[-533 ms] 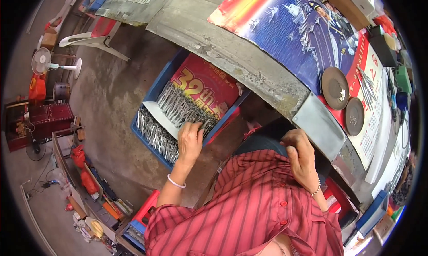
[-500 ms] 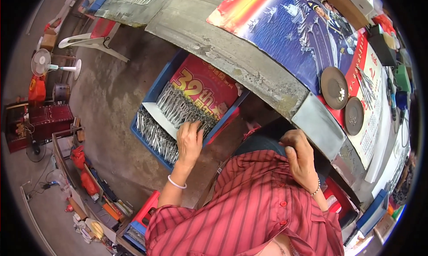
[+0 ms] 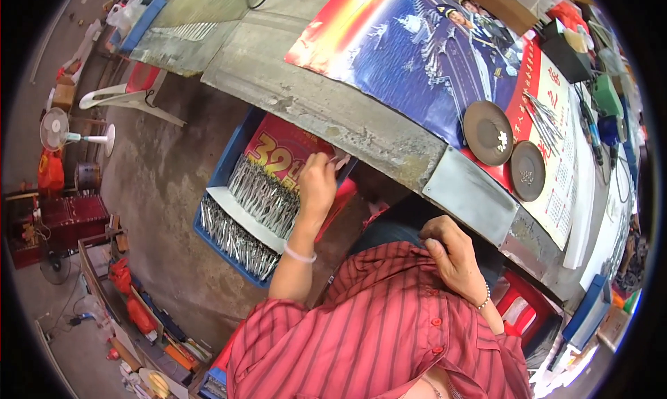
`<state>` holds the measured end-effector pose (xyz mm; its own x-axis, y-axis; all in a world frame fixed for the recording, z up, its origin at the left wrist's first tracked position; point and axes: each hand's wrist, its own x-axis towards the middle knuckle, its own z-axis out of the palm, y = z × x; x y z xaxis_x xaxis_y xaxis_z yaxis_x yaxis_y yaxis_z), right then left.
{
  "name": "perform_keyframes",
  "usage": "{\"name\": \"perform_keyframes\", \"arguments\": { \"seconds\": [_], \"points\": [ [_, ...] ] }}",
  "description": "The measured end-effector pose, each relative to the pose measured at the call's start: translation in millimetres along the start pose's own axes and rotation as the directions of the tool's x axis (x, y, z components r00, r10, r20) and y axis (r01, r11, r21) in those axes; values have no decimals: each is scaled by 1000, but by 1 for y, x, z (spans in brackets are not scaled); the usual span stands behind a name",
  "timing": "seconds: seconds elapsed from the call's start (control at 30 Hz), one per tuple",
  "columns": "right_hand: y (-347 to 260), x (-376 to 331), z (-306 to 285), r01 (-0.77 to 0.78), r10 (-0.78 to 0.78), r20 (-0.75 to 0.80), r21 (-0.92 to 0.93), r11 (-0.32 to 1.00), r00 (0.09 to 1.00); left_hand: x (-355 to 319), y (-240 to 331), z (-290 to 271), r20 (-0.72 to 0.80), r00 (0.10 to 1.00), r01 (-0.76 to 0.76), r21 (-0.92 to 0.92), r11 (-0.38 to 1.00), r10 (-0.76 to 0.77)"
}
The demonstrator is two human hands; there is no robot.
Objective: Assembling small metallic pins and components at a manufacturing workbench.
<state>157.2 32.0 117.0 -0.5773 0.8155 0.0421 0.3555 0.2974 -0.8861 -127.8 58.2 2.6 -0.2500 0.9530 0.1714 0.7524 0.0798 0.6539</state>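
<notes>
My left hand [image 3: 317, 185], with a pale bangle at its wrist, is over the right side of a blue crate [image 3: 221, 168]. Its fingers are bent together, and a small pale piece shows by the fingertips; what they hold is unclear. In the crate lie two rows of thin silvery metal pieces [image 3: 260, 199], with a white divider strip [image 3: 243, 218] between them. A red printed sheet [image 3: 274, 143] covers the crate's far part. My right hand [image 3: 451, 251] rests by my lap near the bench edge, fingers curled in; its palm is hidden.
A worn workbench [image 3: 319, 96] runs above the crate, with a poster [image 3: 417, 58] on it. Two brown dishes, a larger one [image 3: 488, 131] and a smaller one [image 3: 528, 171], lie beside thin metal rods [image 3: 545, 124]. A white-framed chair [image 3: 132, 96] and a fan [image 3: 55, 129] stand left.
My left hand has left the metal pieces and moved up and right toward the crate's right edge. My right hand stays curled by my lap. The whole view has shifted.
</notes>
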Motion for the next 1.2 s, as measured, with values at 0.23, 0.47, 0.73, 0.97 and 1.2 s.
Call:
{"name": "perform_keyframes", "arguments": {
  "seconds": [0.23, 0.47, 0.73, 0.97, 1.2],
  "points": [
    [-2, 34, 28, -39, 36, 20, 187, 982, 999, -61, 96, -54, 136, 990, 60, -618, 784, 31],
    [2, 25, 24, -42, 52, -89, 109, 993, 995, -68, 119, -24, 243, 968, 182, -847, 499, 59],
    [21, 16, 14, -121, 165, -92, 365, 923, 982, -61, 131, -9, 478, 878, 362, -700, 616, 27],
    [28, 11, -1, -235, 401, -108, 663, 711, 910, -65, 127, -16, 368, 929, 267, -612, 745, -30],
    [24, 8, 7, -187, 269, -270, 293, 938, 924, -57, 139, -21, 449, 893, 296, -634, 715, 29]
  ]
}}
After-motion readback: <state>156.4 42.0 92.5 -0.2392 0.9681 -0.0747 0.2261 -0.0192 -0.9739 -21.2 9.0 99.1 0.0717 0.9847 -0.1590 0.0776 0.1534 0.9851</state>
